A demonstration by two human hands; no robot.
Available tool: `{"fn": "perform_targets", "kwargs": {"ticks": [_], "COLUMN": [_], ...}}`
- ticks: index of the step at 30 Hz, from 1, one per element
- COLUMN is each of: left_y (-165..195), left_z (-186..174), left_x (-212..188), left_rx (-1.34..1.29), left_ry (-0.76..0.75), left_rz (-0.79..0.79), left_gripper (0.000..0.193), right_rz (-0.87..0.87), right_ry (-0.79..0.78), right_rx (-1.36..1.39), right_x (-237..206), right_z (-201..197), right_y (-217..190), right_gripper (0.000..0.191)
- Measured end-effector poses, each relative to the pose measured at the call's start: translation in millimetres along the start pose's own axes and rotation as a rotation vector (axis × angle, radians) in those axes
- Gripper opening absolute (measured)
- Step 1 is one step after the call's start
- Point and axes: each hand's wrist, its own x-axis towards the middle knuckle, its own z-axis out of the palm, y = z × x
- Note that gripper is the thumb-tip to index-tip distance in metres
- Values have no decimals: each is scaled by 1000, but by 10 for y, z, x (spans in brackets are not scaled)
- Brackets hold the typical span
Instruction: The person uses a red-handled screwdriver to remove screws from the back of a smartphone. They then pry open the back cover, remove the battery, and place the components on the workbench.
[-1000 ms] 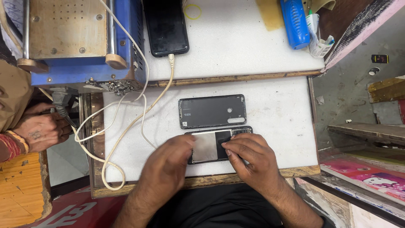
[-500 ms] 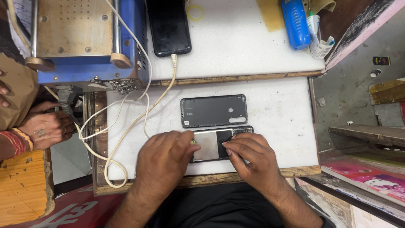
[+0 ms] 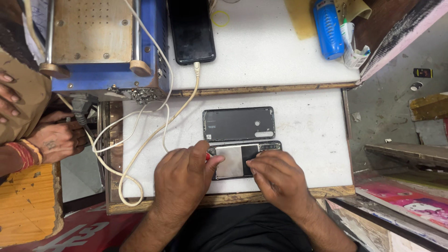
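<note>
An opened phone (image 3: 240, 160), back off w/ a silver plate showing, lies near the front edge of the lower white table (image 3: 308, 126). Its left end is covered by the left hand (image 3: 184, 179), thumb pressed on it beside a small red item (image 3: 208, 157); fingers curled, grip can't be told. The right hand (image 3: 275, 179) rests fingertips on the phone's lower edge, narrow, nothing clearly gripped. The dark back cover (image 3: 239, 123) is laid just at 12 o'clock. At 10–11 o'clock, white cables (image 3: 140, 140) are looped, a blue machine (image 3: 100, 79) beyond.
</note>
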Motion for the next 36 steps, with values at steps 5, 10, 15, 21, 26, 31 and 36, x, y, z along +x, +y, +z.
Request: {"fn": "perform_targets", "kwargs": {"ticks": [5, 10, 15, 21, 26, 31, 36], "left_y": [-2, -4, 33, 64, 45, -6, -47], "left_z": [-37, -32, -55, -160, -150, -103, -19], "left_x": [8, 44, 56, 111, 91, 35, -30], "left_rx": [-206, -105, -91, -410, -221, -195, -279], "left_ry": [139, 16, 156, 121, 124, 184, 300], "left_rz": [328, 185, 316, 392, 218, 301, 203], "left_gripper": [44, 47, 45, 43, 41, 45, 51], "right_rz": [-107, -98, 19, 169, 174, 170, 254], "right_ry": [-35, -154, -246, -313, -310, -277, -309], "right_rx": [50, 115, 21, -38, -64, -76, -61], "right_x": [-2, 119, 270, 404, 390, 401, 447], "right_z": [-20, -25, 33, 120, 184, 191, 177], "right_y": [-52, -121, -266, -319, -341, -364, -404], "right_gripper": [22, 24, 22, 20, 22, 23, 26]}}
